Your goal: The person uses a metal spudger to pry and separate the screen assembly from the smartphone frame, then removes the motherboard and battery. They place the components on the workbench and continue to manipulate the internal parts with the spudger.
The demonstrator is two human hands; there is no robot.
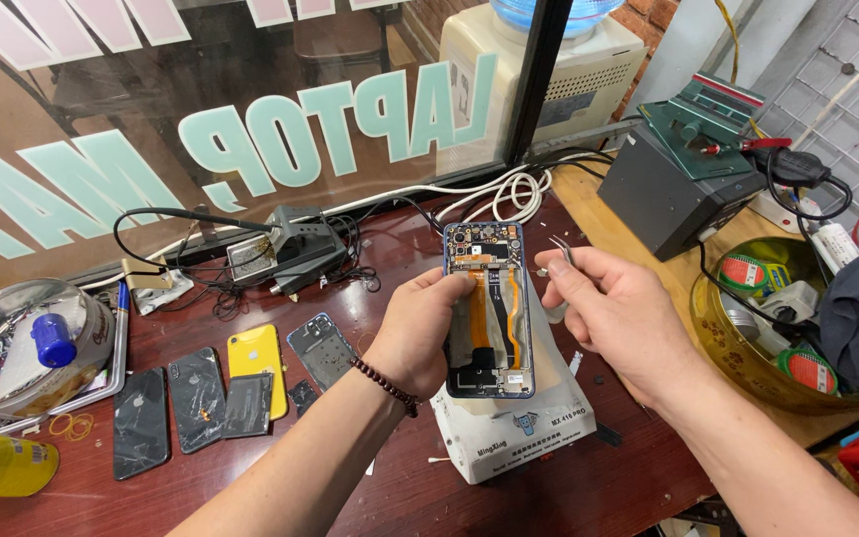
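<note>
L hand (pixel 418 328) gripped opened phone (pixel 489 308), back off, fingers clamped on its edge, above white pad (pixel 509 428) on counter (pixel 569 487). R hand (pixel 613 313) pinched tweezers (pixel 562 249) just beside phone's top.

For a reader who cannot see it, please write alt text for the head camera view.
A left hand holds an opened phone upright over a white heating pad, while the right hand pinches metal tweezers beside it. Several phones with cracked backs lie to the left on the dark red table.
</note>
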